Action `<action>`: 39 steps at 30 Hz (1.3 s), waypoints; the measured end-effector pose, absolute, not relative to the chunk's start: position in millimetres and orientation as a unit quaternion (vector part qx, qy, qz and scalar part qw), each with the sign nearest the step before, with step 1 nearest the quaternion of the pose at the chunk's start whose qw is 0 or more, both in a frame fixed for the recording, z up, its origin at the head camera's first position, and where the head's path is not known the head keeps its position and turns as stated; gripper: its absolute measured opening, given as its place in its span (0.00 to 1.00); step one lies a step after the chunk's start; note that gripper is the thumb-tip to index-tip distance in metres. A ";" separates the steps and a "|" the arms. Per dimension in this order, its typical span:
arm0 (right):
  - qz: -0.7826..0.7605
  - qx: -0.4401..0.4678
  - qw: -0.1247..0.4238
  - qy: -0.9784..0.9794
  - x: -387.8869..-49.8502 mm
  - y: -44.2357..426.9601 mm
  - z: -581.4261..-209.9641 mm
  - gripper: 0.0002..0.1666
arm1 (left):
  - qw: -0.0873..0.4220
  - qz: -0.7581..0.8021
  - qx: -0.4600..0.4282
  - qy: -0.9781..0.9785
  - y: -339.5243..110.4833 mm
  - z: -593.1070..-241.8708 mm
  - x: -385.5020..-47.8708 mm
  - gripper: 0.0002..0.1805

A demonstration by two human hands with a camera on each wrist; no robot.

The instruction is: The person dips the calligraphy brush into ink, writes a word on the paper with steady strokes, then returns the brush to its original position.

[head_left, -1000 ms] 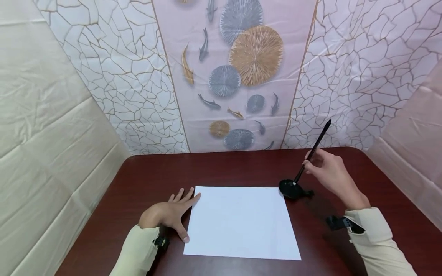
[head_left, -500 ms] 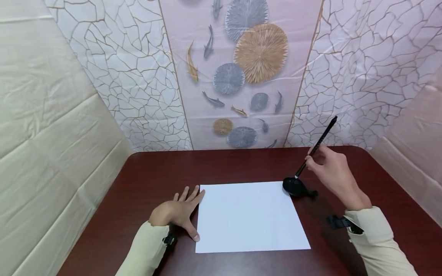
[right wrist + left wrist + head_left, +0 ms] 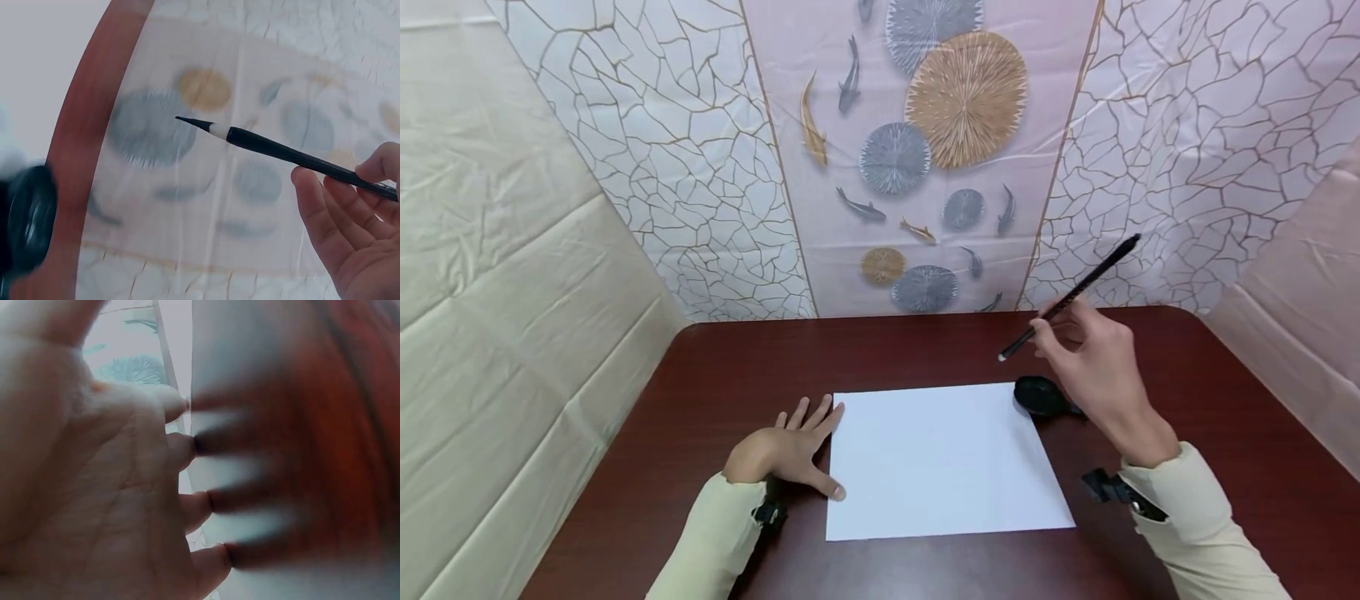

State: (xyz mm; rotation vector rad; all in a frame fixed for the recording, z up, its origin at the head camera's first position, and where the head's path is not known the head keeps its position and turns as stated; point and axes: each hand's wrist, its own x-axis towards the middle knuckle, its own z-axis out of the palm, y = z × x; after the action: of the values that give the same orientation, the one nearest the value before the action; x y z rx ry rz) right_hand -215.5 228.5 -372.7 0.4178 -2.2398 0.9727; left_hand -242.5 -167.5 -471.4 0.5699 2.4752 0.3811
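Note:
A black-handled writing brush (image 3: 281, 150) is pinched between the thumb and fingers of my right hand (image 3: 1093, 362). Its bristles are dark at the pointed tip and white near the handle in the right wrist view. The brush is held in the air, slanting down to the left, apart from the black ink dish (image 3: 1039, 396). That dish sits at the far right corner of a blank white sheet of paper (image 3: 947, 462). On the sheet's left edge rests my left hand (image 3: 786, 450), fingers spread. In the left wrist view, the palm and fingertips touch the surface.
Everything stands on a dark red-brown table (image 3: 715, 358) with rounded far corners. Behind it hangs a patterned cloth backdrop (image 3: 887, 208) with fish and round leaves. Pale cloth sides (image 3: 512, 292) flank the table left and right.
My right hand has lifted the brush out of the ink dish and tilted it, its tip now pointing left in the air. Earlier, the left hand and sheet shifted slightly right in view.

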 end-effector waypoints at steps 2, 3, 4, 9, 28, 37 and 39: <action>0.379 0.180 0.327 -0.846 -216.9 214.4 -371.8 0.06 | 0.275 0.155 0.210 0.925 -165.4 -463.7 -239.1 0.74; 0.388 0.190 0.324 -0.842 -217.8 207.0 -371.4 0.05 | 0.273 0.162 0.208 0.925 -165.0 -460.9 -238.2 0.72; 0.397 0.200 0.319 -0.837 -218.7 199.6 -371.4 0.05 | 0.273 0.163 0.207 0.925 -165.4 -460.0 -238.5 0.71; 0.442 0.233 0.282 -0.819 -223.6 165.7 -376.9 0.04 | 0.284 0.162 0.217 0.920 -167.9 -463.9 -244.8 0.71; 0.469 0.280 0.228 -0.806 -240.7 87.9 -436.2 0.06 | 0.266 0.137 0.185 0.936 -152.0 -462.4 -244.3 0.69; 0.463 0.283 0.211 -0.813 -247.6 73.9 -448.4 0.04 | 0.249 0.131 0.184 0.942 -164.9 -491.8 -255.1 0.71; 0.460 0.281 0.207 -0.817 -248.4 72.3 -451.2 0.03 | 0.249 0.139 0.183 0.941 -166.0 -494.6 -254.9 0.71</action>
State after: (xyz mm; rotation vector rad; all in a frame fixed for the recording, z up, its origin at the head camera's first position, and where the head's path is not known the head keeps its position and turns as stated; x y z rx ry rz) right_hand -248.4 72.3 -451.2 0.7828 -2.2739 1.2796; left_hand -254.9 -166.0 -494.6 0.4989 2.5630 0.3796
